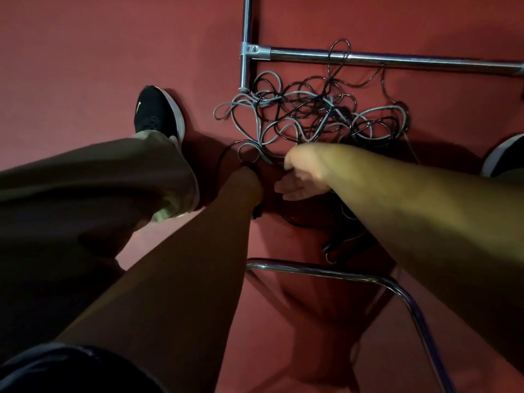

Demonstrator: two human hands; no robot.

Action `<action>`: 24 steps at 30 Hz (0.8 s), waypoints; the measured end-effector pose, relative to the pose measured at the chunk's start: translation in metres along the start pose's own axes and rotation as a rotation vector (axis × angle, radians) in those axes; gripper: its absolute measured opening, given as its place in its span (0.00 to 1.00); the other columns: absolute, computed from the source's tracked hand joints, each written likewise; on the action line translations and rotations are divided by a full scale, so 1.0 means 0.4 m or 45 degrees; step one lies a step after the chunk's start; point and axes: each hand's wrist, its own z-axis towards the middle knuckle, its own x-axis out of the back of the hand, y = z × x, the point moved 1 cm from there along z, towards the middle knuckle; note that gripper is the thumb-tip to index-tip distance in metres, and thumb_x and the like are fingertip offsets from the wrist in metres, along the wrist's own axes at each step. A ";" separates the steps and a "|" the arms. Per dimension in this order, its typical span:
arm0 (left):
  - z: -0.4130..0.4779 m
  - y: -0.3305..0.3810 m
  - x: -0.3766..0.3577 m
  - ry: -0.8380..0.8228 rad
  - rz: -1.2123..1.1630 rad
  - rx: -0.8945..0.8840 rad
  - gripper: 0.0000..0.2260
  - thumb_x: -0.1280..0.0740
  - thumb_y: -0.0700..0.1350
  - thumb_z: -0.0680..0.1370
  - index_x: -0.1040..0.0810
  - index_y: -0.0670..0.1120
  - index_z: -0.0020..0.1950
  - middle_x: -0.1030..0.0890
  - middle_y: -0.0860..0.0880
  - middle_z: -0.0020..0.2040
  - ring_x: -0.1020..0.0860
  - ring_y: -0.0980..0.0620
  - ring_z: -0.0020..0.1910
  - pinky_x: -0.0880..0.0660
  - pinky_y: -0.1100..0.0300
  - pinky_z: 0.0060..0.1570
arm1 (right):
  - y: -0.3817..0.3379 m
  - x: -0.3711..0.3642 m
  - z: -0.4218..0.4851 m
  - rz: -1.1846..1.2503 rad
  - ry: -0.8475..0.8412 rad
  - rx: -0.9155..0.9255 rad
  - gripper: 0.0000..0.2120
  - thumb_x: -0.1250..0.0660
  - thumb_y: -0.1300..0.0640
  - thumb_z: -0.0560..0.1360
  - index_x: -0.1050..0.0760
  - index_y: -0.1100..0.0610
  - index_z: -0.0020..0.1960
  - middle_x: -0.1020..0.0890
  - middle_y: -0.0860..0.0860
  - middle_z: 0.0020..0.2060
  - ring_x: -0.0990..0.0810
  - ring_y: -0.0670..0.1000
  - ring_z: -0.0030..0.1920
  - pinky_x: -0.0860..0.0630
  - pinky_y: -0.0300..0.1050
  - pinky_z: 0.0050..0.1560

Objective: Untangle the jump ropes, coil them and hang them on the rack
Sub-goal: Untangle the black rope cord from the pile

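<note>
Both hands are down at the near edge of the pile, close together but not touching. Left hand [250, 179] is mostly hidden behind my own wrist. A black handle [256, 209] pokes out just under it, so I'm probably holding that end, but I can't tell the grip. Right hand [300, 177] sits just beside it with thumb up and fingers loose and spread toward a grey strand. No confirmed grip there.

My reasoning: anchor one end with the left and use the right to feed loops out. Starting from a handle beats pulling mid-rope, which would only tighten the knots.

Jump ropes [312, 117] are on the red floor [99, 52] between my shoes, left shoe [157, 112] and right shoe [507, 154], butted against the rack [397, 60]. At least two cords, one pale grey and one dark and glossy, both thin and springy, heavily interlaced. One dark loop lies across the rack's horizontal bar. More dark cord trails under my right forearm toward a bent chrome tube [326, 272].

Nothing is coiled or hung yet, so this looks like the very start of untangling. Risk: the loop on the bar could snag if I drag the pile toward me.
</note>
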 end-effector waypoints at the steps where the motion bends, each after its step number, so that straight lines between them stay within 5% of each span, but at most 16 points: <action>1: 0.004 -0.007 -0.005 0.013 0.010 0.016 0.17 0.33 0.44 0.82 0.23 0.40 0.70 0.20 0.39 0.67 0.21 0.38 0.67 0.25 0.49 0.65 | 0.007 0.002 0.010 -0.042 -0.026 0.036 0.13 0.49 0.59 0.86 0.27 0.64 0.54 0.17 0.57 0.48 0.13 0.52 0.36 0.16 0.51 0.38; 7: -0.008 0.034 0.027 -0.232 -0.728 0.132 0.03 0.31 0.44 0.80 0.19 0.46 0.51 0.16 0.42 0.47 0.16 0.43 0.40 0.16 0.46 0.50 | -0.013 0.007 0.024 -0.493 0.145 0.228 0.11 0.44 0.57 0.87 0.23 0.56 0.58 0.17 0.53 0.48 0.18 0.52 0.38 0.20 0.46 0.38; 10: 0.000 0.080 0.081 -0.399 -0.966 0.080 0.05 0.33 0.42 0.80 0.19 0.45 0.54 0.14 0.40 0.49 0.15 0.44 0.43 0.17 0.51 0.51 | -0.023 0.005 0.002 -0.651 0.121 0.256 0.11 0.42 0.65 0.82 0.21 0.60 0.56 0.18 0.56 0.50 0.19 0.55 0.48 0.20 0.50 0.53; 12: -0.003 0.108 0.120 -0.445 -1.013 0.031 0.08 0.33 0.41 0.79 0.17 0.44 0.56 0.13 0.39 0.54 0.14 0.42 0.52 0.18 0.51 0.57 | -0.033 0.005 -0.018 -0.664 0.137 0.297 0.11 0.41 0.66 0.80 0.21 0.61 0.57 0.16 0.54 0.48 0.18 0.55 0.46 0.22 0.50 0.52; 15: 0.001 0.138 0.160 -0.419 -1.021 -0.053 0.05 0.31 0.43 0.80 0.16 0.47 0.53 0.12 0.46 0.50 0.15 0.47 0.53 0.20 0.52 0.59 | -0.069 0.019 -0.052 -0.724 0.359 0.509 0.05 0.35 0.60 0.80 0.20 0.58 0.51 0.15 0.53 0.40 0.17 0.54 0.36 0.26 0.42 0.36; 17: -0.008 0.165 0.191 -0.376 -1.038 -0.083 0.05 0.32 0.46 0.81 0.17 0.48 0.49 0.14 0.51 0.41 0.18 0.51 0.44 0.22 0.55 0.51 | -0.092 0.040 -0.086 -0.758 0.465 0.643 0.03 0.31 0.57 0.80 0.22 0.55 0.47 0.14 0.54 0.40 0.16 0.56 0.38 0.25 0.45 0.37; 20: -0.020 0.191 0.242 0.010 -0.883 -0.127 0.05 0.28 0.45 0.76 0.21 0.46 0.42 0.19 0.49 0.37 0.23 0.51 0.35 0.26 0.61 0.36 | -0.108 0.081 -0.163 -0.696 0.479 0.710 0.03 0.27 0.57 0.76 0.20 0.55 0.44 0.13 0.55 0.42 0.15 0.57 0.42 0.20 0.52 0.42; 22: -0.042 0.202 0.262 0.126 -0.649 -0.239 0.08 0.24 0.46 0.71 0.21 0.48 0.46 0.20 0.48 0.42 0.22 0.51 0.40 0.25 0.59 0.42 | -0.114 0.099 -0.231 -0.668 0.511 0.803 0.01 0.28 0.59 0.74 0.18 0.57 0.43 0.16 0.56 0.39 0.19 0.56 0.40 0.23 0.51 0.41; 24: -0.066 0.221 0.264 0.016 -0.422 -0.353 0.19 0.23 0.44 0.68 0.19 0.51 0.58 0.17 0.46 0.52 0.18 0.46 0.51 0.21 0.54 0.54 | -0.114 0.109 -0.315 -0.600 0.501 0.902 0.07 0.32 0.63 0.74 0.16 0.55 0.46 0.20 0.53 0.38 0.24 0.53 0.38 0.27 0.46 0.38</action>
